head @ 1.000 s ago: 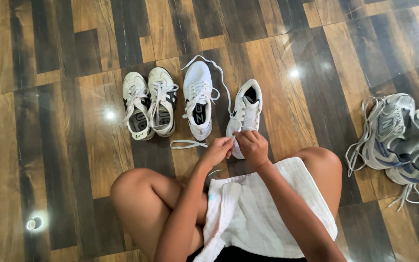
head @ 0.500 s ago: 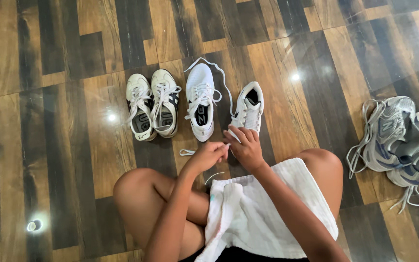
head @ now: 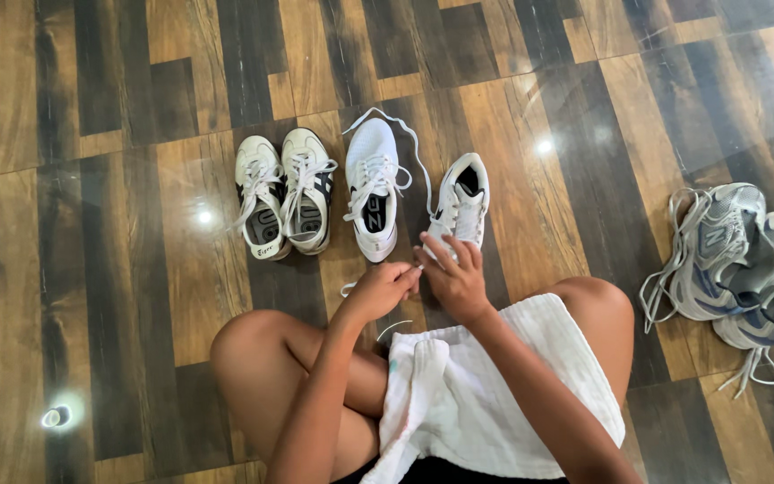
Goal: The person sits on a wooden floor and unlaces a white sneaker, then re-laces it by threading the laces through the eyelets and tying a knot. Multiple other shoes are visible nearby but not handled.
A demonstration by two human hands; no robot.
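The person sits cross-legged on the dark and light wood-plank floor (head: pixel 136 269), a white towel (head: pixel 485 403) across the lap. Since 1 second ago the hands have drawn back slightly from the white low-top sneaker with loosened lace (head: pixel 460 208), pulling its white shoelace (head: pixel 409 273) toward the knees, so the lacing work looks under way rather than finished. The left hand (head: pixel 385 289) pinches the lace end; the right hand (head: pixel 454 278) grips the lace at the shoe's heel. Its mate, a white sneaker (head: pixel 374 188), lies just left, beside 2 cream sneakers (head: pixel 281 193). Grey running shoes (head: pixel 745 264) sit well apart.
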